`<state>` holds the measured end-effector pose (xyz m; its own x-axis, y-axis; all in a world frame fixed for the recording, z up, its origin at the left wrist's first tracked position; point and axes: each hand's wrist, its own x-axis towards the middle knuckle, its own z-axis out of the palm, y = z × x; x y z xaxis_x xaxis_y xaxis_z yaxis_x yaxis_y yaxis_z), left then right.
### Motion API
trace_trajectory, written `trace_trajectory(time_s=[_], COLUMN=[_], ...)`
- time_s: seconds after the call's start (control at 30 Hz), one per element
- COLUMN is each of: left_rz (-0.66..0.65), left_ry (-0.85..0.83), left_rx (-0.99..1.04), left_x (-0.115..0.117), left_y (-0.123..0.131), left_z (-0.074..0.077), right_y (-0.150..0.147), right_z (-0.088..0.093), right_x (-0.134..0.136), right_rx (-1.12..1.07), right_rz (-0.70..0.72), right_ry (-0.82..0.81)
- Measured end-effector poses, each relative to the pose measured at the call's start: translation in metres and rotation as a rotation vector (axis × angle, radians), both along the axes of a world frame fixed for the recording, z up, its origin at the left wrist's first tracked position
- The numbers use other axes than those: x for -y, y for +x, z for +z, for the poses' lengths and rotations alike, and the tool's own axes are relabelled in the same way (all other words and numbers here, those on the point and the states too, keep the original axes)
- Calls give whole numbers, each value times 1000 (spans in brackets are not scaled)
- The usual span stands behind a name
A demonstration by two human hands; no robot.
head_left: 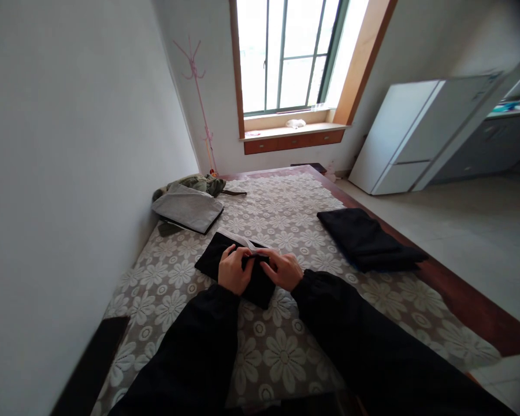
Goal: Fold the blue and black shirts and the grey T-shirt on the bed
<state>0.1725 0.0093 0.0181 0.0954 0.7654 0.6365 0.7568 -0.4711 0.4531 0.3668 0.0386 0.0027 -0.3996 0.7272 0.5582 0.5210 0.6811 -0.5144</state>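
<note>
A black folded garment [260, 290] lies on the flower-patterned tablecloth [285, 355] right in front of me. Along its far edge runs a pale strip [238, 238], perhaps a waistband or lining. My left hand [235, 270] is closed on the cloth near the middle of that edge, thumb and fingers pinching it. Just to the right, my right hand [285, 269] pinches the same edge, its fingertips close to those of the left. The exact fold between the fingers is partly hidden by them.
A grey folded cloth [188, 207] lies with a green-brown garment [210, 184] at the far left by the wall. Black folded clothing [366, 240] rests near the table's right wooden edge [481, 312]. Beyond are a pink coat stand [201, 98], a window and a white fridge [409, 133].
</note>
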Motion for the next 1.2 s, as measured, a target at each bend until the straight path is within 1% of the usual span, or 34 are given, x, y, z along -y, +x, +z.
trace_trajectory(time_s=[0.07, 0.17, 0.23, 0.33, 0.43, 0.53, 0.6, 0.67, 0.77, 0.83, 0.9, 0.93, 1.0, 1.07, 1.13, 1.17, 1.2], left_rz=[-30, -183, -260, -327, -390, -420, -413, -432, -549, -621, -656, -664, -671, -669, -606, -553, -497], left_ry=[10, -21, -57, -135, -243, -312, -325, -333, -369, -415, -457, -474, -491, -484, -397, -331, -269], left_rx=[-21, -50, -28, 26, 95, 122, 128, 176, 259, 248, 231, 235, 292, 417, 534, 533, 479], left_x=[5, 16, 25, 39, 47, 47, 44, 42, 45, 56, 73, 84, 105, 122, 126, 122, 115], left_y=[2, 6, 11, 20, 26, 25, 22, 21, 28, 37, 44, 45, 41, 31, 18, 13, 10], left_z=[3, 8, 12, 20, 25, 30, 33, 36, 41, 47, 57, 66, 88, 115, 138, 146, 150], right_y=[-3, -2, 1, 5, 7, 9, 9, 8, 6, 6, 11, 16, 29, 44, 57, 62, 65], right_z=[-1, -2, -2, 0, 5, 15, 24, 34, 47, 56, 69, 77, 99, 126, 154, 167, 179], right_x=[1, 1, 1, 1, 1, 5, 10, 14, 19, 20, 23, 26, 35, 46, 54, 57, 59], right_rx=[58, 19, -58, -215, -351, -412, -429, -453, -480, -487, -497, -494, -450, -356, -265, -233, -205], right_rz=[33, 86, 142, 211, 182, 139, 150, 179, 194, 169, 160, 184, 288, 430, 546, 587, 623], right_ry=[-53, -86, -85, -90, -117, -157, -202, -244, -289, -291, -270, -262, -268, -296, -325, -334, -344])
